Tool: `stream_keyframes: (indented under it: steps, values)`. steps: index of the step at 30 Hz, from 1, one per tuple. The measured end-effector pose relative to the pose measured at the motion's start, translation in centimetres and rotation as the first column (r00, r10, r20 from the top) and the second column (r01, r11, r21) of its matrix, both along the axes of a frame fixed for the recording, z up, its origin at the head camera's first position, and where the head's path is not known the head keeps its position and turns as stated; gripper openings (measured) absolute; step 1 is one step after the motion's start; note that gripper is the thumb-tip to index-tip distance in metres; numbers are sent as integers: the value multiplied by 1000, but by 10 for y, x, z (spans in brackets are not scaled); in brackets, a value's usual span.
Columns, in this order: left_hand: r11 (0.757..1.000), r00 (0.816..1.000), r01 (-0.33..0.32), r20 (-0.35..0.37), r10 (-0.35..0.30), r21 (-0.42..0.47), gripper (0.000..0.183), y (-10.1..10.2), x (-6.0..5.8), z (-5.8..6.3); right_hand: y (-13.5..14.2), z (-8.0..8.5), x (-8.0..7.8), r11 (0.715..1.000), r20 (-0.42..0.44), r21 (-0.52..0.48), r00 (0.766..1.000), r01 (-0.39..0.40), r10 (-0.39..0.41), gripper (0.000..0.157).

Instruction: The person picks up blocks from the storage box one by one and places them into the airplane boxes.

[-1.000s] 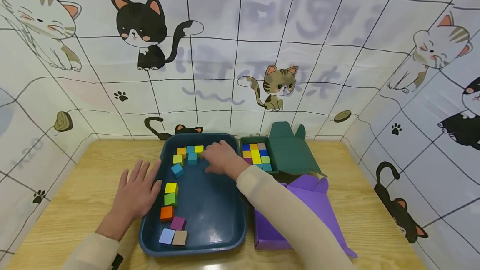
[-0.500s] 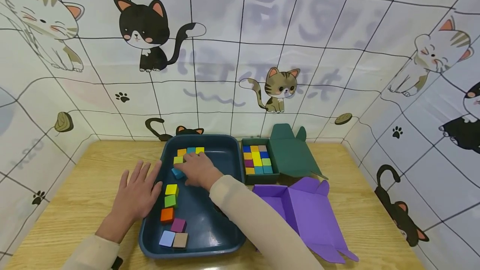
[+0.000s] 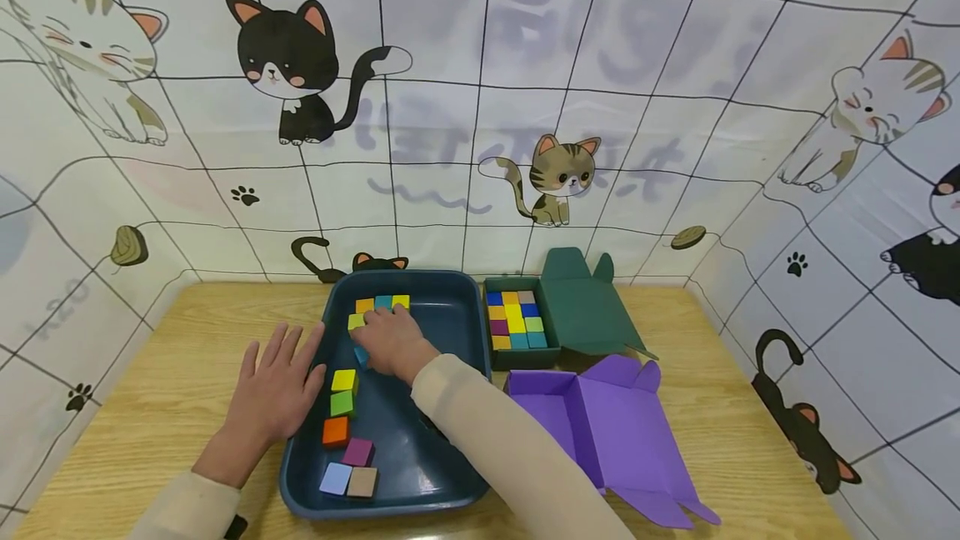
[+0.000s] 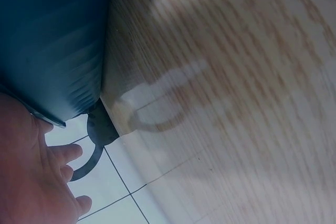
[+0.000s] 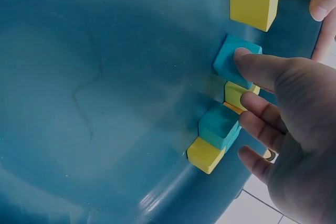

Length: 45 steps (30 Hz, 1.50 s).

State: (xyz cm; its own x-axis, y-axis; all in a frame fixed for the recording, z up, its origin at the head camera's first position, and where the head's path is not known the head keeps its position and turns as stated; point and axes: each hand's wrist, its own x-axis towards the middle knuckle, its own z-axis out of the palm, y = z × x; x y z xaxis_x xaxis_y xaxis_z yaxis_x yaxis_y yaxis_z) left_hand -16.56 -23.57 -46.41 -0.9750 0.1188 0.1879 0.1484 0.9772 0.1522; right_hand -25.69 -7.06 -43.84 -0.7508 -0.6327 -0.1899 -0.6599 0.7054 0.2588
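In the head view, a dark blue tray holds several coloured cubes along its left side. My right hand reaches in at the upper left and pinches a blue cube. The thumb lies on this cube in the right wrist view; the index finger is hidden. Near its other fingers are a yellow-green cube, a second blue cube and a yellow cube. My left hand, fingers spread, rests against the tray's left rim and holds nothing.
An open green box packed with coloured cubes stands right of the tray. In front of it is an open purple box, partly behind my right sleeve. Lower in the tray lie yellow, green, orange, purple, pale blue and tan cubes.
My right hand has moved left from the row's right end to the lower blue cube, which has shifted slightly right. The blue cube below the back row is now hidden. My left hand stays put.
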Motion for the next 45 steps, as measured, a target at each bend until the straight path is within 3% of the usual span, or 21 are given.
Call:
stream_keyframes:
  steps: [10,16,22,27,32,38,41,45]
  values:
    - [1000,1000,10,-7,-10,2,57,3,-1,0,4,0,0,1000,7,9,1000,19,-19,49]
    - [1000,1000,16,-12,-16,4,57,5,-2,0,13,8,-2,999,31,-29,999,23,-22,49]
    - [1000,1000,18,-2,-18,10,57,6,-3,3,49,38,-15,991,-3,-127,999,47,-47,52]
    - [1000,1000,18,-2,-18,4,58,6,-4,3,101,64,-32,961,-19,-236,988,143,-152,56]
    - [1000,1000,18,-7,-18,2,58,5,-3,3,155,74,-42,915,3,-283,954,287,-298,58]
    - [1000,1000,18,-1,-18,10,59,3,-1,2,198,72,-33,860,131,-177,878,478,-461,71]
    - [1000,1000,14,-2,-14,15,59,2,0,2,209,68,-24,835,201,-141,841,532,-502,83]
    - [1000,1000,14,-3,-14,17,58,1,1,2,216,61,-11,824,252,-128,822,551,-511,100]
